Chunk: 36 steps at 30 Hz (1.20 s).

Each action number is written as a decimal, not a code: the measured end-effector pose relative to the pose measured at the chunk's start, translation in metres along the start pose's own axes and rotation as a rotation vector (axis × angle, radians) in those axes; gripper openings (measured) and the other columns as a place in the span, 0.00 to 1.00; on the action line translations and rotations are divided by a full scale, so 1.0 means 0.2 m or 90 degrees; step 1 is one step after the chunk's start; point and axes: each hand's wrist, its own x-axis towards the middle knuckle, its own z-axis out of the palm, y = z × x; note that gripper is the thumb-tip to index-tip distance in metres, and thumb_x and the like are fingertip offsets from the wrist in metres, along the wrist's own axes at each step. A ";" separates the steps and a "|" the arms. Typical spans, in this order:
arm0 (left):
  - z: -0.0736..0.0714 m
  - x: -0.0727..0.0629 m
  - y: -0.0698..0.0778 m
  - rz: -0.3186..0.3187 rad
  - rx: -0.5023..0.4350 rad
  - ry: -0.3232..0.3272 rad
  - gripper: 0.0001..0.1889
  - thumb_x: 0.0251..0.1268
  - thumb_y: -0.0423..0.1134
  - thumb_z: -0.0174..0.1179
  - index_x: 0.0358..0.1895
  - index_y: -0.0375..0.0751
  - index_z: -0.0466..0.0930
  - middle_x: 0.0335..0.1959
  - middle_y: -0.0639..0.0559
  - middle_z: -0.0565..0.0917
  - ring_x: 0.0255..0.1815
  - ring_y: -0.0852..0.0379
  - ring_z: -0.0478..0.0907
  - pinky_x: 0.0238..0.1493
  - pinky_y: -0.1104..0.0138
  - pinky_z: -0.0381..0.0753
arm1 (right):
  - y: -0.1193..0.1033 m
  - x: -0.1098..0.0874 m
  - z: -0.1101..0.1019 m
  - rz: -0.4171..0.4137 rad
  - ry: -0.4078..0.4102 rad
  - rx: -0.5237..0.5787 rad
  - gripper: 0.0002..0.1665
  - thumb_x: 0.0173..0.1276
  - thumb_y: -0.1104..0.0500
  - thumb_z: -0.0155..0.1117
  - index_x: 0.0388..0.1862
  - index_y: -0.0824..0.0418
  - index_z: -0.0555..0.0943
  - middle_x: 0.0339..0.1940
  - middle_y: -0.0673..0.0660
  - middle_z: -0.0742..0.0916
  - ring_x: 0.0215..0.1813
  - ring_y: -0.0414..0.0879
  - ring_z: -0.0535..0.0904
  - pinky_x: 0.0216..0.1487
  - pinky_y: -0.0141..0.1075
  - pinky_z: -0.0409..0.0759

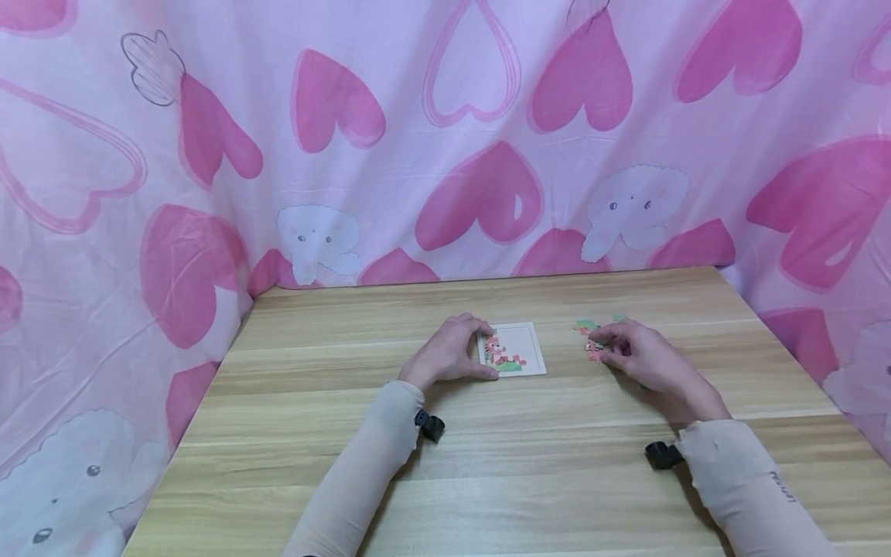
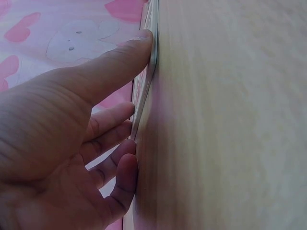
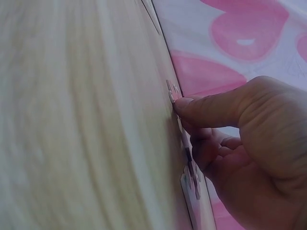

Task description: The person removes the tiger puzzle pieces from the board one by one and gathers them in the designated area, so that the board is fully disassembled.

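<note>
The left hand (image 1: 448,352), thumb and fingers spread, grips the left side of a partly filled jigsaw tray (image 1: 524,342) on the wooden table (image 1: 543,480). Right of it, the right hand (image 1: 643,356), fingertips nearly together, apparently pinches a pink puzzle piece (image 1: 593,348).

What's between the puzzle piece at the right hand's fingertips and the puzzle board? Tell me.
Nothing visible blocks it: only bare tabletop lies between the puzzle piece at the right hand and the puzzle board. The left hand is at the board's opposite side.
</note>
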 end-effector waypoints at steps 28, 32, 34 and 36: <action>0.01 0.00 -0.01 -0.020 -0.002 -0.004 0.42 0.56 0.54 0.88 0.73 0.46 0.82 0.70 0.51 0.81 0.76 0.50 0.73 0.84 0.58 0.70 | 0.00 0.00 -0.01 0.003 0.016 0.005 0.23 0.78 0.67 0.72 0.70 0.68 0.86 0.44 0.57 0.82 0.43 0.48 0.76 0.39 0.32 0.79; 0.02 0.00 -0.01 -0.015 -0.008 0.000 0.42 0.55 0.54 0.89 0.72 0.45 0.83 0.70 0.51 0.81 0.75 0.49 0.74 0.83 0.57 0.71 | -0.02 0.01 -0.02 0.002 0.032 0.006 0.23 0.77 0.68 0.73 0.69 0.67 0.86 0.45 0.59 0.83 0.43 0.50 0.76 0.37 0.33 0.79; 0.02 0.00 -0.01 -0.016 -0.008 0.000 0.42 0.55 0.54 0.89 0.72 0.45 0.82 0.70 0.51 0.81 0.75 0.49 0.74 0.83 0.57 0.71 | -0.04 0.01 -0.02 0.000 0.043 0.010 0.22 0.77 0.68 0.73 0.68 0.66 0.86 0.44 0.58 0.83 0.41 0.49 0.77 0.34 0.33 0.80; 0.02 0.00 -0.01 -0.019 -0.007 0.000 0.42 0.55 0.54 0.89 0.72 0.45 0.83 0.70 0.51 0.81 0.75 0.49 0.74 0.83 0.58 0.71 | -0.05 0.02 -0.03 -0.007 0.056 0.013 0.22 0.78 0.66 0.73 0.68 0.65 0.86 0.44 0.58 0.83 0.40 0.49 0.78 0.32 0.33 0.80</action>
